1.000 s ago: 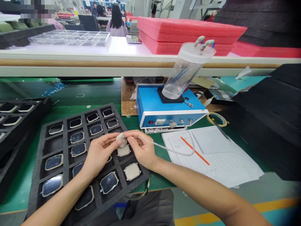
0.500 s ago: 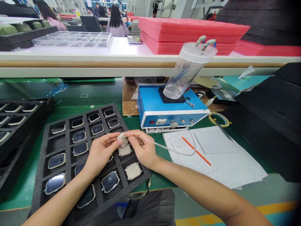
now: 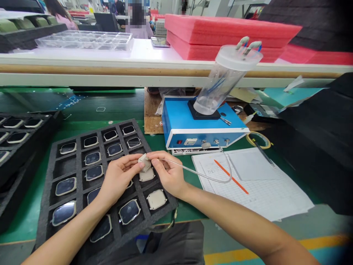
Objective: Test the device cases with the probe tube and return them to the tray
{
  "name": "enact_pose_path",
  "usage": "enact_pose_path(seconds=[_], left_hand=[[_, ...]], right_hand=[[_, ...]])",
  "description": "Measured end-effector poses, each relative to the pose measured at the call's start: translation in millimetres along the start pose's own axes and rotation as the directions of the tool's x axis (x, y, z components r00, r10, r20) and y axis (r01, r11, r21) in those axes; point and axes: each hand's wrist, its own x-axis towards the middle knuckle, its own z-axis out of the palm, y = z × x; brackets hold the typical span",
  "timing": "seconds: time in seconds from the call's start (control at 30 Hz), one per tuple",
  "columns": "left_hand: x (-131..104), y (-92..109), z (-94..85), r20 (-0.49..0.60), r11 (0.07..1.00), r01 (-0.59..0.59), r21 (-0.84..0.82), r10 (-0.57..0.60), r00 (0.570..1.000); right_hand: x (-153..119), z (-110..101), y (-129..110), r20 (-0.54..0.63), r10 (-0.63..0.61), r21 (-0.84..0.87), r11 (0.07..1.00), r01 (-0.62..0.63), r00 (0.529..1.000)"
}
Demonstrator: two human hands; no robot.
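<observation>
The left hand [image 3: 117, 178] pinches a pale case [image 3: 143, 162] between thumb and fingers, above the right side of the tray [image 3: 45, 206]. The right hand [image 3: 171, 176] pinches a clear tube [image 3: 198, 175] close by (whether its tip touches the case is hidden). The case is tilted up off the flat; its long axis is hard to read behind the fingers. The tube runs rightward, then curls up to the blue box [image 3: 179, 110]. The tray reaches past the counter's [image 3: 30, 221] near edge; a green strip separates it from the paper [image 3: 264, 195].
</observation>
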Motion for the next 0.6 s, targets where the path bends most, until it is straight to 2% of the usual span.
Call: enact_pose_path(seconds=[0.6], left_hand=[[1.6, -2.4, -2.0, 0.018, 1.0, -0.01, -0.01, 0.01, 1.0]], right_hand=[[-1.0, 0.5, 2.2, -0.006, -0.026, -0.018, 1.0, 0.026, 1.0]])
